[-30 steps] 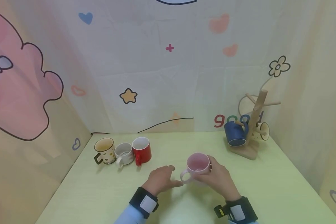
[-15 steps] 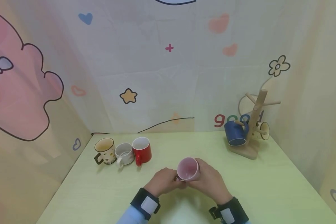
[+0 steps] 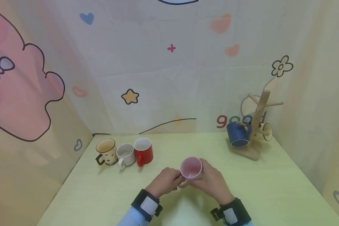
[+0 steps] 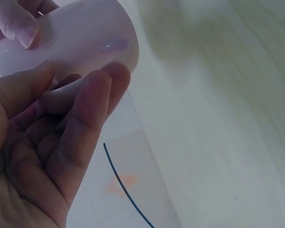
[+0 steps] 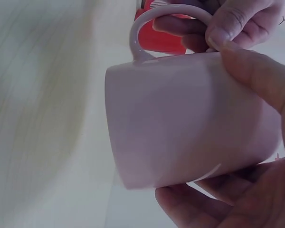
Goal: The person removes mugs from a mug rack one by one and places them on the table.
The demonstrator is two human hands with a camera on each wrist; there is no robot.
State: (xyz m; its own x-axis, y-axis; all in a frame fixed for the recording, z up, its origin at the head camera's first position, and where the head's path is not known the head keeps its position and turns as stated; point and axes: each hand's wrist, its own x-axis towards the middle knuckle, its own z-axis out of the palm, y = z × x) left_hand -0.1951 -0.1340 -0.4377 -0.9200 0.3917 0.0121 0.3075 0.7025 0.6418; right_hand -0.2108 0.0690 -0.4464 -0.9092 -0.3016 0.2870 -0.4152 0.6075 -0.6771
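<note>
A pink mug is held above the table at the middle, its mouth tilted toward the head camera. My right hand grips the mug's body, with the thumb on one side and fingers round the other. At the handle is my left hand, pinching it between thumb and fingers near the mug's wall. From the left wrist, the mug's outer wall and the left fingers curled about the handle are visible. Part of the handle is hidden by those fingers.
At back left stand a spotted mug, a white ribbed cup and a red mug. A wooden mug tree at back right bears a blue mug and a cream mug. Printed cloth backs the table.
My right hand has brought the pink mug leftward and turned its mouth toward the head camera. The left hand, apart from it one second ago, now pinches the handle.
</note>
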